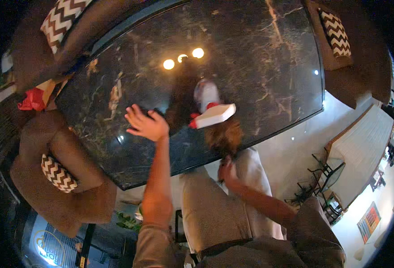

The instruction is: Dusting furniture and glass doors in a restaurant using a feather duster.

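My left hand [148, 127] is held over the dark marble-patterned table [268, 80], its fingers spread and nothing in them. At the table's front edge, my right hand [226, 170] is blurred by motion and closed around the lower end of a brown fluffy duster [224, 136]. The duster's bushy head lies over the tabletop, just in front of my lap. Beyond it is a white bottle [217, 115] with a red part at its left end. Close behind stands a blurred, pale, clear-looking bottle [207, 94] with a red part at its lower end.
Brown armchairs with zigzag cushions [59, 173] [335, 33] flank the table. A red bag-like item [32, 99] lies at the far left. Lamp reflections [198, 53] shine in the glossy top. Chairs [326, 174] and a light-topped counter [362, 143] are at the right.
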Available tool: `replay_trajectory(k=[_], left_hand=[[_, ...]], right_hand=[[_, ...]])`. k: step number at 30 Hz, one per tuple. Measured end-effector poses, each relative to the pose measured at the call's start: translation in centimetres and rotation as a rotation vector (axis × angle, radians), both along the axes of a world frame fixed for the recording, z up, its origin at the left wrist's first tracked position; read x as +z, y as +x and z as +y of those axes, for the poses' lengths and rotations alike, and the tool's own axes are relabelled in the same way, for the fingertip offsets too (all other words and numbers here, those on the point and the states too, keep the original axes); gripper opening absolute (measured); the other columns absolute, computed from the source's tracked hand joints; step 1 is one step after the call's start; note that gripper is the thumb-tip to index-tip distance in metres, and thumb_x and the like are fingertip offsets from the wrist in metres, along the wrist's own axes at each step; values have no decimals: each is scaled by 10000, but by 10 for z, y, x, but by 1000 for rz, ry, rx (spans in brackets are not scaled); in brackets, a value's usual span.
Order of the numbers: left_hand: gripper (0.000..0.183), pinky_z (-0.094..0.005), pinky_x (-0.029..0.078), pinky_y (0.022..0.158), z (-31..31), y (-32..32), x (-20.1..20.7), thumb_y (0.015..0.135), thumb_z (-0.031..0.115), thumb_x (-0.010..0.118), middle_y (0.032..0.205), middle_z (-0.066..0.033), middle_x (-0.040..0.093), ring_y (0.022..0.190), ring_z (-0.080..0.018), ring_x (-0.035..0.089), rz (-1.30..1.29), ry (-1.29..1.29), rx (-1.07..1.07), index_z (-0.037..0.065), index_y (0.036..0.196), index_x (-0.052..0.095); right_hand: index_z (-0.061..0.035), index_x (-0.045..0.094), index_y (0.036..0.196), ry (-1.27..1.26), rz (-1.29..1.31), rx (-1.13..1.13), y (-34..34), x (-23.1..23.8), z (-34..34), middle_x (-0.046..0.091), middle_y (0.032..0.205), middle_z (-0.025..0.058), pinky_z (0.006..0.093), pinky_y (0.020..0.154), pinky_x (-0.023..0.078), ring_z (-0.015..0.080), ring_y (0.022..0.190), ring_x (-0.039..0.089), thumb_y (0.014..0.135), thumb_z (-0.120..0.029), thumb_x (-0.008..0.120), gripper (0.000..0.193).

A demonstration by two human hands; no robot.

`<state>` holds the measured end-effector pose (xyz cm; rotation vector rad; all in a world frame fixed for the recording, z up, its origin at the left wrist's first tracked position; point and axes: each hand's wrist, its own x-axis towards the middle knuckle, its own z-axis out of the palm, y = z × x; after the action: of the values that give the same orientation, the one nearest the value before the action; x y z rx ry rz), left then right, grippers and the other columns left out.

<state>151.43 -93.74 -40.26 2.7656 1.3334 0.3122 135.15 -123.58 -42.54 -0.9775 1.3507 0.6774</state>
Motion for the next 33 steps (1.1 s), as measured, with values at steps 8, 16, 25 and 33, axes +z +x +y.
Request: replay_trajectory(k=[8, 16, 25, 33], left_hand=[[514, -607, 115, 1029, 15, -3, 15, 840, 293, 508, 1419, -45, 356, 1330, -253, 286, -91, -157, 16, 146, 1324, 415], [545, -587, 133, 983, 170, -150, 1, 852, 348, 520, 1347, -180, 376, 1290, -364, 256, -200, -98, 55, 52, 1296, 411], [744, -455, 419, 855, 253, -305, -65, 900, 595, 338, 934, -257, 577, 863, -369, 566, -191, -772, 830, -81, 1182, 469], [679, -394, 317, 554, 234, -283, -45, 932, 546, 334, 595, -96, 417, 591, -184, 364, -336, -729, 625, -75, 705, 491]], right_hand=[[-60, 504, 849, 2, -364, 773, -13, 26, 187, 499, 604, 35, 331, 452, 393, 181, 523, 495, 969, -391, 364, 378], [-95, 417, 638, -77, -720, 302, 231, 26, 317, 392, 490, 37, 330, 357, 332, 179, 363, 378, 962, -438, 341, 477], [18, 561, 836, -509, -1244, 1457, 286, -1, 356, 581, 766, 248, 481, 646, 447, 399, 657, 550, 941, -380, 407, 440], [-10, 603, 975, 649, -302, 2718, 80, 45, 279, 635, 918, 183, 426, 768, 473, 330, 822, 605, 945, -366, 420, 401]])
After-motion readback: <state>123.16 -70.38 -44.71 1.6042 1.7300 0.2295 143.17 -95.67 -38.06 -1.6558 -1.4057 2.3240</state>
